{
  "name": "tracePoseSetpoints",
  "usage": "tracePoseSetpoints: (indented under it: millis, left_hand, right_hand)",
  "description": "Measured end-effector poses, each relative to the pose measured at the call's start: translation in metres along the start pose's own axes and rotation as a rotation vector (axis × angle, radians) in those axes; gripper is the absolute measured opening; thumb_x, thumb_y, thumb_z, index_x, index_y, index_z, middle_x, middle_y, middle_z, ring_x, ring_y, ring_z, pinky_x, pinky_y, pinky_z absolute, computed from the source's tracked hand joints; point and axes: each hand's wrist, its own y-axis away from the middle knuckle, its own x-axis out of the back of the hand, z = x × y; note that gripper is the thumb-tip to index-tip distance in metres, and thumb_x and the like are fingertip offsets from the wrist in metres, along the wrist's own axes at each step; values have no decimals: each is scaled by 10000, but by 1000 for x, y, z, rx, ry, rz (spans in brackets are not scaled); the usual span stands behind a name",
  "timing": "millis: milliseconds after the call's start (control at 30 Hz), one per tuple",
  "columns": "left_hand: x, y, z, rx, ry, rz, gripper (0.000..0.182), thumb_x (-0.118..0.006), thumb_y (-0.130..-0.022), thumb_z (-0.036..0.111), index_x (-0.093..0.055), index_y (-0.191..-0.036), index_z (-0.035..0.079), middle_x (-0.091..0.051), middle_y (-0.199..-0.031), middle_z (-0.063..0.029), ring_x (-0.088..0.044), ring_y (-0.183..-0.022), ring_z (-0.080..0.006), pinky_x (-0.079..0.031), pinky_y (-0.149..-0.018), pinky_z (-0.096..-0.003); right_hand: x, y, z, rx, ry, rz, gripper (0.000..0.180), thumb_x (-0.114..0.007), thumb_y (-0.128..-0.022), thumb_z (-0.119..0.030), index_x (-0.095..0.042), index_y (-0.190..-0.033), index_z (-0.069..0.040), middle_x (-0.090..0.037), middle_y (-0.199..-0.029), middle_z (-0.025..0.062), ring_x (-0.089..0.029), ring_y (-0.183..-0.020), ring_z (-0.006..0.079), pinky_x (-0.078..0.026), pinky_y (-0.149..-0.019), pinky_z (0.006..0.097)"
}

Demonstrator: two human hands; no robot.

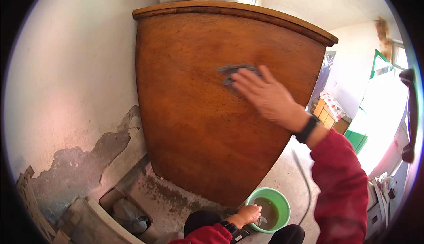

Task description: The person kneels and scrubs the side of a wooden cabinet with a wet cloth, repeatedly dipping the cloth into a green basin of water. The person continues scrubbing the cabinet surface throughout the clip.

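Observation:
My right hand (pixel 265 95), slightly blurred, presses a grey cloth (pixel 232 73) flat against the brown wooden side panel of a cabinet (pixel 198 111). Low in the picture, my left hand (pixel 249 214) reaches over the near left rim of a green plastic bucket (pixel 285 207). Murky water (pixel 270 212) stands in the bucket, with a pale, wet scrap of something (pixel 261 221) just below my left fingers. Whether those fingers grip it is not plain.
The cabinet stands beside a wall with peeling plaster (pixel 89 154). At the lower left is an open cardboard box (pixel 109 199) with a plastic bag inside. A hose or cable (pixel 306 181) runs over the concrete floor right of the bucket. A small wooden cupboard (pixel 324 113) stands farther back.

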Motion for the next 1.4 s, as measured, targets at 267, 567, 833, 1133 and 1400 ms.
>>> tracePoseSetpoints:
  millis: [267, 567, 833, 1133, 1400]
  left_hand:
    - [-7, 2, 6, -66, 101, 43, 266, -573, -936, 274, -624, -1035, 32, -660, -1083, -205, -654, -1009, -406, -529, -858, -503]
    - [-7, -3, -14, -17, 5, 76, 260, -579, -932, 282, -647, -1041, 55, -679, -1002, -197, -660, -985, -398, -526, -850, -495]
    - [5, 11, 14, -60, 38, 19, 318, -577, -946, 277, -612, -1162, 46, -654, -1095, -195, -649, -1014, -395, -527, -866, -489]
    - [-2, 10, 9, -169, 132, 206, 223, -581, -932, 247, -622, -980, 33, -672, -980, -193, -675, -944, -388, -542, -814, -494]
    - [-24, -4, 0, -243, 218, 290, 169, -614, -858, 217, -657, -895, 57, -690, -963, -172, -691, -909, -375, -563, -785, -490]
  right_hand:
    - [-4, -63, 4, -11, 55, 14, 532, -482, -957, -187, -453, -1462, -22, -390, -1570, 96, -310, -1472, 261, -223, -1196, 525]
    - [-8, -118, 8, -5, -70, 25, 566, -516, -922, -116, -437, -1482, -94, -373, -1587, 52, -316, -1475, 245, -211, -1203, 561]
    - [40, 5, 83, -291, 136, 17, 580, -548, -841, 24, -528, -1411, -82, -458, -1527, 1, -396, -1375, 244, -328, -1140, 393]
    - [-14, -177, 50, -64, 158, 343, 430, -545, -878, -100, -591, -1291, 9, -567, -1400, 88, -507, -1204, 234, -415, -969, 363]
    - [-37, -326, 7, -154, 75, 243, 475, -553, -880, -88, -551, -1347, -5, -524, -1458, 68, -476, -1280, 259, -411, -989, 394]
